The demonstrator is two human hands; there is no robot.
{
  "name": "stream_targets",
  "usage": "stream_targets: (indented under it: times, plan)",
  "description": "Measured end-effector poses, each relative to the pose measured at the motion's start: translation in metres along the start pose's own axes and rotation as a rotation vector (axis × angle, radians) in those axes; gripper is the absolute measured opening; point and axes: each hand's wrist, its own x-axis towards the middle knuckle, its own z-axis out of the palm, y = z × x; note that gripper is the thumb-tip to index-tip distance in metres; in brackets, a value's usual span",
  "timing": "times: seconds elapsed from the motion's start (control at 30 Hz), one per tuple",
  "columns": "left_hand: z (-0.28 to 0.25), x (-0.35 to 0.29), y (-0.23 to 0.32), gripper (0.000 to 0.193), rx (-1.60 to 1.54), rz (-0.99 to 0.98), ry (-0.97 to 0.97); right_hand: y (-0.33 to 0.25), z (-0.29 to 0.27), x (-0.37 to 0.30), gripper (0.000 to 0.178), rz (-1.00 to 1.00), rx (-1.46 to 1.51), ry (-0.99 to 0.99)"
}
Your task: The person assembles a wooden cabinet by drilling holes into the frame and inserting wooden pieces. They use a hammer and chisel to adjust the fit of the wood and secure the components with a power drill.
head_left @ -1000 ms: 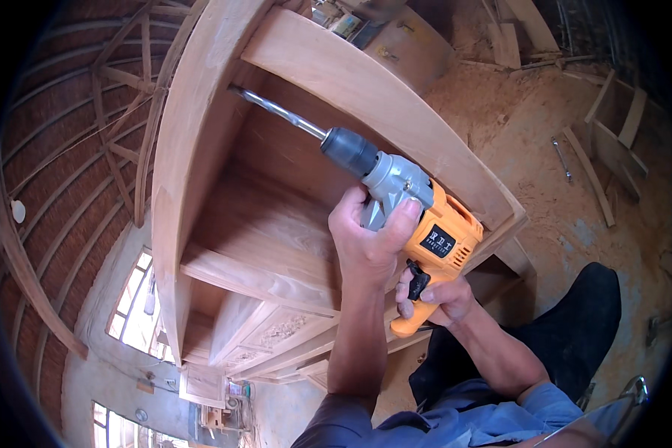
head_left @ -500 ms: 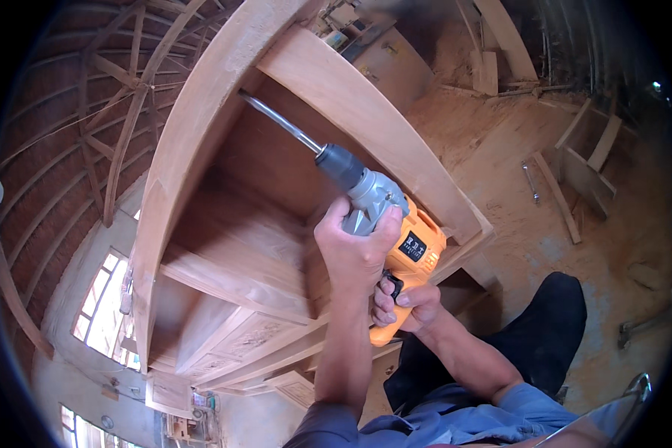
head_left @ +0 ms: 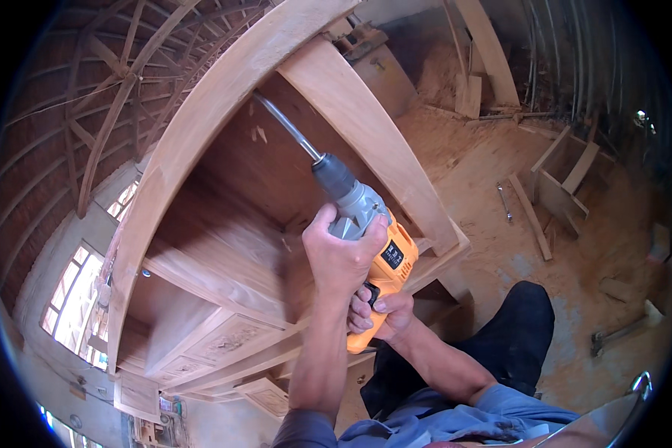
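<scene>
The left hand [head_left: 342, 250] is wrapped around the drill's grey front, and the right hand [head_left: 387, 312] is closed on its handle, fingers by the trigger. The orange drill [head_left: 397, 243] sits near the centre of view; its bit [head_left: 287, 128] points between ten and eleven o'clock, tip at the wooden cabinet [head_left: 377, 127]. A wrench [head_left: 505, 203] lies on the floor [head_left: 478, 168] near three o'clock.

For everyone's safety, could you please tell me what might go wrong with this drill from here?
The long drill bit, its tip apparently at the wooden frame, might wander or splinter it. The bare left hand, gripping just behind the dark chuck, could slip onto it.
</scene>
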Motion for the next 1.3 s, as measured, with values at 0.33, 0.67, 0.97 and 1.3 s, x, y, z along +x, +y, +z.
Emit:
stream_targets:
  times: [0.33,0.67,0.97,1.3]
  plan:
    - [-0.002,0.001,0.004,0.03,-0.021,-0.002,-0.012,-0.001,0.004,0.001,0.027,-0.027,-0.061,0.007]
    - [-0.001,-0.001,0.006,0.029,-0.061,-0.032,-0.01,0.003,0.003,0.0,0.027,-0.013,-0.033,0.02]
    - [0.001,-0.001,0.004,0.03,-0.042,0.002,-0.006,0.001,-0.003,0.003,0.027,-0.01,-0.023,-0.003]
    - [0.0,0.001,0.001,0.031,-0.057,-0.014,-0.016,0.0,0.001,0.004,0.027,-0.015,-0.031,0.002]
